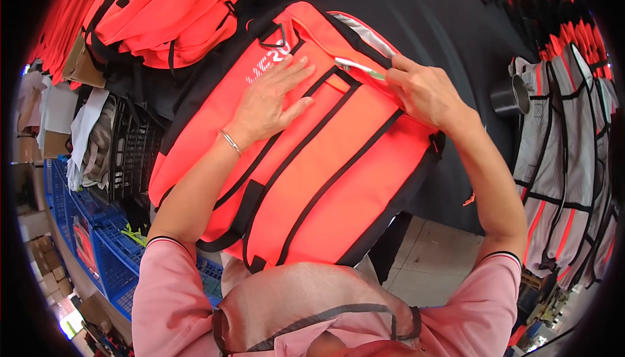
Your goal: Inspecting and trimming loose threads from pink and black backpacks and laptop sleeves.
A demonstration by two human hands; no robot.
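My left hand (277,96) lies open, flat on the orange bag (312,155) spread across the black counter (443,18); my right hand (423,90) pinches a small green-handled tool (361,67) at its top seam — a slip could nick the fabric.

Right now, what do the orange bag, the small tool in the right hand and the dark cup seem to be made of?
Orange bag: seemingly woven synthetic fabric, matte, with black webbing trim.
Small tool in the right hand: probably plastic, white and green, smooth; too small to be sure.
Dark cup: perhaps metal, judging by its dull sheen and thin rim.
The left hand lies flat on the bag.
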